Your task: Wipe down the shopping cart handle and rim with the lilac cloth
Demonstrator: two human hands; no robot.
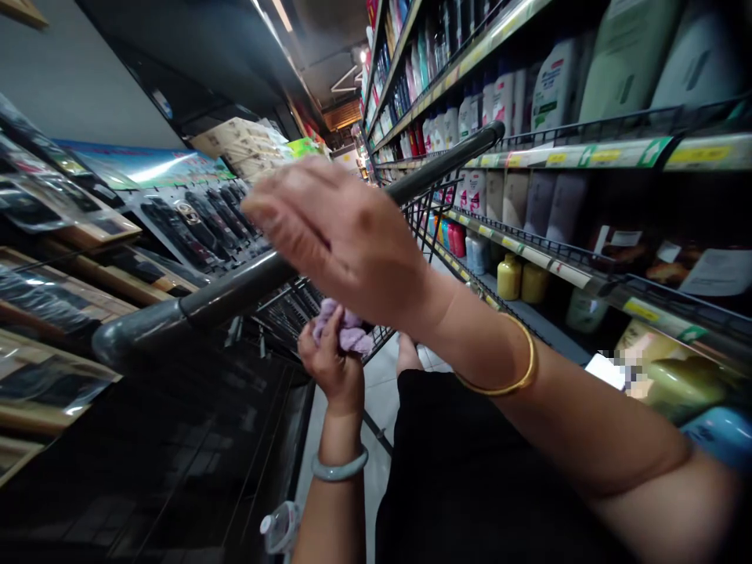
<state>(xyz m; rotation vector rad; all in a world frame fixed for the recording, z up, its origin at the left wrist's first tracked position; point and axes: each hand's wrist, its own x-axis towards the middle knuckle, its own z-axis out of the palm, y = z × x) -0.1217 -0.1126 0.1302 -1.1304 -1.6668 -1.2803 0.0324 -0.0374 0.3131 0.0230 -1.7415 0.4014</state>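
Observation:
My right hand (364, 251), with a gold bangle (522, 368) at the wrist, is over the dark handle bar (235, 290) of a shopping cart. Its thumb and fingers look stretched out to the left and are a little blurred; nothing shows in them. Whether the palm touches the bar is hidden. Lower down, behind the bar, my left hand (338, 372) is closed on a crumpled light purple cloth (356, 338). A pale grey bangle (339, 468) circles that wrist.
Shelves on the right hold several rows of shampoo bottles (552, 82) and yellow bottles (508, 278). Packaged goods (64, 290) line the left side, with dark items hanging (193, 219) farther on. A clear plastic bottle (282, 526) is at the lower left. Tiled floor (379, 392) shows below.

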